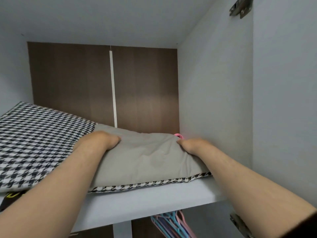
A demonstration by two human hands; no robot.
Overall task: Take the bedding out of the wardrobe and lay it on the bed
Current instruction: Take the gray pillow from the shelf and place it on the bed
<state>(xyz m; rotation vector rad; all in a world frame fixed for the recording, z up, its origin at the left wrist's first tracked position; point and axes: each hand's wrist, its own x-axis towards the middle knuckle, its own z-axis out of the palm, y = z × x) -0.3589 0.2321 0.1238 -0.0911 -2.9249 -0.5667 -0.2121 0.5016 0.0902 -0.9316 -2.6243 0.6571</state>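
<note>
Bedding [145, 158] lies on the upper shelf [137, 201] of the wardrobe [214, 83], its near edge close to the shelf's front lip. It is a folded beige quilt with houndstooth trim along the near edge; the black-and-white houndstooth side [34, 140] is turned up at the left. Left hand [101, 140] rests on top at the meeting of the houndstooth and beige areas, fingers curled down into the fabric. Right hand [193, 145] is curled over the quilt's far right corner, gripping it. Both forearms reach in from below. Pink object [178, 135] shows just behind the right hand, mostly hidden. Pink and blue hangers [173, 224] hang beneath the shelf. 2 metal hinges [241, 7] sit on the right side panel.
</note>
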